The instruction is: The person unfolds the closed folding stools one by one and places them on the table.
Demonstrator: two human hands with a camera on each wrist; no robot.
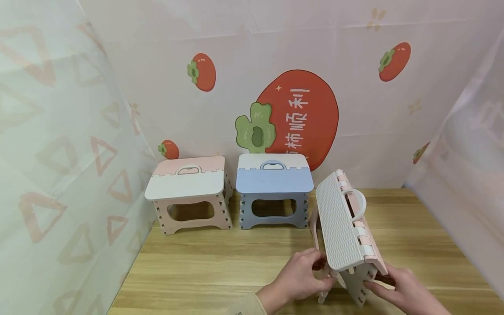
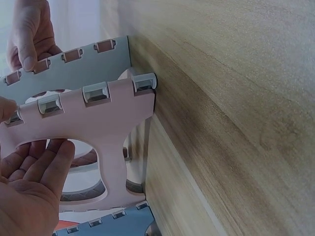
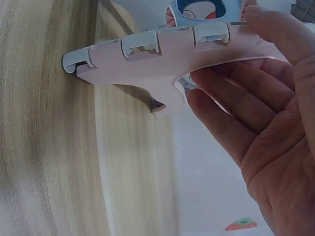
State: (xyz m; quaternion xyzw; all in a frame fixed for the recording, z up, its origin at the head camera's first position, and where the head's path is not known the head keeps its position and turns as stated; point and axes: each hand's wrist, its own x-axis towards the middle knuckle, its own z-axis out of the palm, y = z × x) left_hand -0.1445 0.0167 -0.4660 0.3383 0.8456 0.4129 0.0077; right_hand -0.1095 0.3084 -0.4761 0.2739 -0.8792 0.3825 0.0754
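A pink-and-white folding step stool (image 1: 340,223) stands at the right of the table in the head view, its top creased along the hinge line and its legs partly drawn together. The white loop handle (image 1: 359,203) rises from that crease. My left hand (image 1: 299,276) grips one pink leg panel (image 2: 115,110), fingers hooked into its cutout and thumb at the hinged edge. On the opposite side my right hand (image 1: 405,288) grips the other leg panel (image 3: 152,59), its thumb over the edge and fingers reaching into the opening.
Left of the held stool, a blue-and-white step stool (image 1: 275,181) and a pink-and-white one (image 1: 187,186) stand unfolded on the wooden table (image 1: 212,262). A printed cloth backdrop (image 1: 157,78) rises behind the table, with further cloth at both sides.
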